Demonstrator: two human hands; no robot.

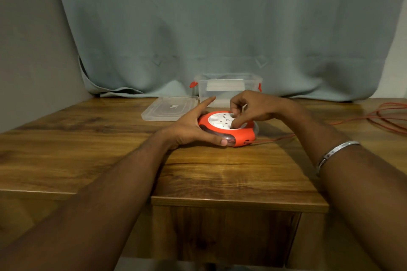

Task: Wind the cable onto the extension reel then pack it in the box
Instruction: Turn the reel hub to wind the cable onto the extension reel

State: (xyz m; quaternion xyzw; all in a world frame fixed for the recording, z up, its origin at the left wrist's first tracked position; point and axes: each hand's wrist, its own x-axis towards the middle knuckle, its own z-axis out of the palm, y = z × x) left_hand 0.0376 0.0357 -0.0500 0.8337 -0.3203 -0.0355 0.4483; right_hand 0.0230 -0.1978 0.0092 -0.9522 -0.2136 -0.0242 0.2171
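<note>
- Lying flat on the wooden tabletop (220, 174), near its middle: the round red reel (222, 132), white socket face (224, 121) turned up.
- Cupping the reel's left side: the left hand (193, 126), thumb curled against the clear near rim, index finger stretching straight out past the far edge.
- Hovering over the reel's top: the right hand (253, 108), fingers bent, one fingertip pressing down on the white face; holding nothing that can be made out.
- Keeping apart from each other, one hand on each side of the reel.
- Trailing out of the reel's near right side: the red cable (374, 116), running to the right across the tabletop and lying in loose loops well away from the reel, not yet wound in.
- Standing just behind the reel, against the grey-green curtain (220, 28): the clear plastic box (229, 88), open on top, red clips on both ends.
- Lying flat behind the reel and to its left, just beside the box: the clear lid (169, 109).
- Circling the right forearm, nearer the camera than the reel: a silver bangle (334, 152).
</note>
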